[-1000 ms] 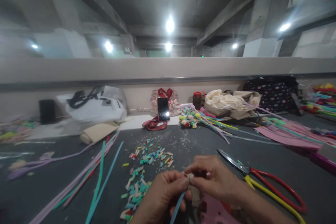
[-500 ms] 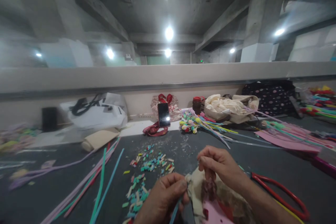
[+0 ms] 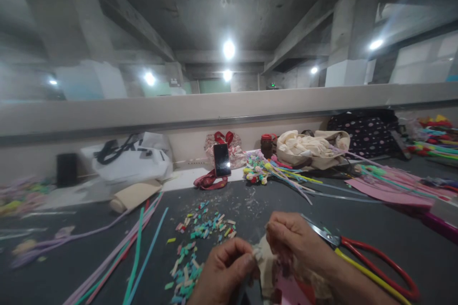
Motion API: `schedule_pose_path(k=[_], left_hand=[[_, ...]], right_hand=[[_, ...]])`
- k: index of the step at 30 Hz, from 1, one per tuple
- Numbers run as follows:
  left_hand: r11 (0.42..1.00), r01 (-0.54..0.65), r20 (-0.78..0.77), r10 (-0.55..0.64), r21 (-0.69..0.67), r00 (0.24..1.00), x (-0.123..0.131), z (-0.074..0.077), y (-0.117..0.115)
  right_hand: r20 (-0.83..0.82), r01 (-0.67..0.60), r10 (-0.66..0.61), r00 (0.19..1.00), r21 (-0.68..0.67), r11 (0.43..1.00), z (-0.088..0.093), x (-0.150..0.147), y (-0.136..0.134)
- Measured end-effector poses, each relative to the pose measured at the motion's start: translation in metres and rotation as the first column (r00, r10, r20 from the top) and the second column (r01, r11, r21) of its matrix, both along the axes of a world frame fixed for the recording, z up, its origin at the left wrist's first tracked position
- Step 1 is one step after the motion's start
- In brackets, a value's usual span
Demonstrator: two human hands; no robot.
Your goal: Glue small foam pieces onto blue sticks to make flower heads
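At the bottom middle my left hand (image 3: 225,271) is curled shut, pinching the edge of a beige and pink crumpled piece (image 3: 266,267). My right hand (image 3: 295,243) is closed in a pinch on the same piece from the right, touching the left hand. A pink sheet (image 3: 289,293) lies under my right wrist. Red and yellow handled scissors (image 3: 365,262) lie on the dark table just right of my right hand. Several small coloured cut bits (image 3: 200,238) are scattered left of my hands.
Long thin coloured strips (image 3: 136,243) lie at the left. A phone (image 3: 222,159) leans by a red ribbon. A bunch of small flowers (image 3: 255,169), a cloth bag (image 3: 311,145), a dotted bag (image 3: 368,131) and a white bag (image 3: 132,159) line the back wall.
My right hand rose with the piece half a second ago, then came back down close to the left hand. The blue strip seen under my left hand earlier is now hidden.
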State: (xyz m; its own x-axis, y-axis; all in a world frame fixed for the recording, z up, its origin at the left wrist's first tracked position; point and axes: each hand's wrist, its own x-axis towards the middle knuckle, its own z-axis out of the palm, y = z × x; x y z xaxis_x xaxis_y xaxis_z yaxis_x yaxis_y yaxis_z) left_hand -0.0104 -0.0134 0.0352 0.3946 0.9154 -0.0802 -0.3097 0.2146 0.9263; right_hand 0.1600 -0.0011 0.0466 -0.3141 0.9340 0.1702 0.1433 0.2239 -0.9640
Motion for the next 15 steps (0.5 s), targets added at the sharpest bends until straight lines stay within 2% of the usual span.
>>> schedule_pose_path(k=[5,7,15], left_hand=[[1.000,0.005,-0.057,-0.004,0.025,0.998,-0.0004,0.0023,-0.0007],[1.000,0.022,-0.037,-0.021,0.005,0.999,0.0000,0.0035,-0.0017],[0.995,0.082,0.026,-0.080,-0.055,0.996,0.0005,-0.0037,0.0001]], right_hand=[[-0.144,-0.167,0.165,0.976,-0.001,0.986,0.0113,0.0040,-0.0049],[-0.130,-0.204,0.206,0.970,0.026,0.979,0.0118,0.0027,-0.0065],[0.023,-0.168,0.167,0.986,0.157,0.973,0.0092,0.0000,-0.0073]])
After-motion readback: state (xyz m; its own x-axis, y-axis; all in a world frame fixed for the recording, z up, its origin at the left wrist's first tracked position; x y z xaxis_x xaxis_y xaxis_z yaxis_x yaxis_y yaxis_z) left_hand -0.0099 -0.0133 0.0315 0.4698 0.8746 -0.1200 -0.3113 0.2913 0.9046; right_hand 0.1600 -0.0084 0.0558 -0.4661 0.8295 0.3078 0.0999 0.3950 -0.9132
